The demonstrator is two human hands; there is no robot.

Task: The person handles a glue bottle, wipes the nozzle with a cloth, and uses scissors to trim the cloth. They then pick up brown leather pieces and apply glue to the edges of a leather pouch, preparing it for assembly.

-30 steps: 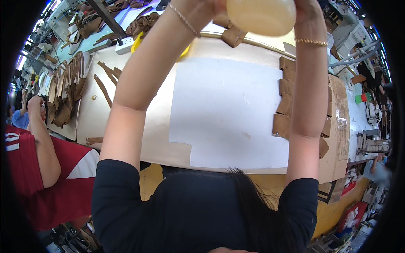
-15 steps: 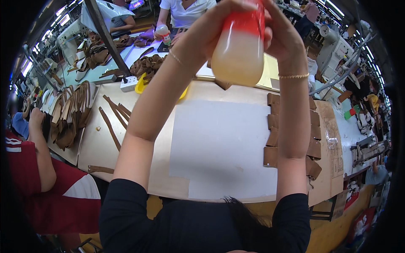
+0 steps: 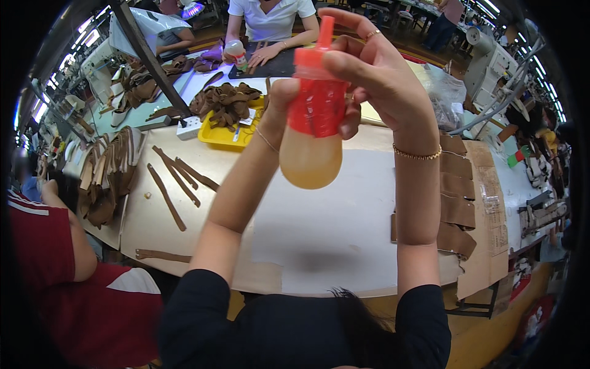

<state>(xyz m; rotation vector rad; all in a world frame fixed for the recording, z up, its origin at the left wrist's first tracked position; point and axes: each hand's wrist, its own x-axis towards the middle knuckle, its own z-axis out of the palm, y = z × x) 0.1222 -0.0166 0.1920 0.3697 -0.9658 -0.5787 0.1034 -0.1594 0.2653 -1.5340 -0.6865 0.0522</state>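
Observation:
Raised over the table is a squeeze bottle (image 3: 311, 161) with a red pointed nozzle cap, a red band around its upper body and cloudy yellowish liquid below. It stands nearly upright, nozzle up. My left hand (image 3: 283, 101) is wrapped round the red band from the left, mostly hidden behind the bottle. At the cap is my right hand (image 3: 393, 83), its thumb against the red collar and its index finger stretched above, past the nozzle. Under the bottle a white sheet (image 3: 332, 234) covers the middle of the table.
Brown strips (image 3: 169, 184) lie on the left of the table, beside stacked brown pieces (image 3: 110, 175). A yellow tray (image 3: 215, 140) holds brown pieces at the back. Brown bands (image 3: 458, 209) line the right. A co-worker (image 3: 270, 24) opposite holds another bottle; a person in red (image 3: 49, 246) sits left.
The bottle has come down and toward me and tipped from hidden top to nozzle up. My right hand now sits at its cap, and both forearms have lowered.

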